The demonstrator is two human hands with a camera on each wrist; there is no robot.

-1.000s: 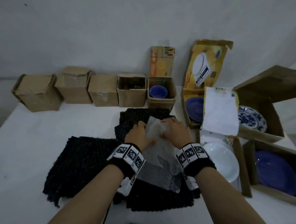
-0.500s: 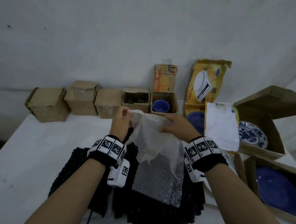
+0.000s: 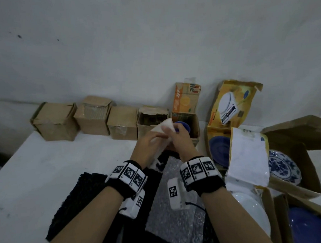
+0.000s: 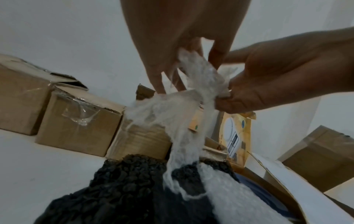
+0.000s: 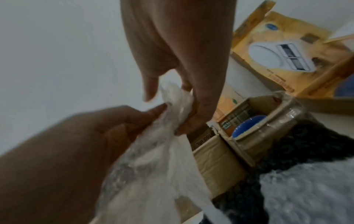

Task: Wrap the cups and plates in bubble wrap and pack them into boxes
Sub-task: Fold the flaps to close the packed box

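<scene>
Translucent bubble wrap (image 4: 199, 78) is being pinched at its bunched top edge by the fingertips (image 4: 224, 101) of the right hand (image 3: 181, 139) and the fingers (image 4: 159, 78) of the left hand (image 3: 147, 141). It is hanging above the black mat (image 3: 89, 192). Beyond the mat a blue cup (image 5: 247, 125) is sitting in an open box (image 3: 193, 123); right of the mat, plates (image 3: 283, 166) are lying in boxes.
</scene>
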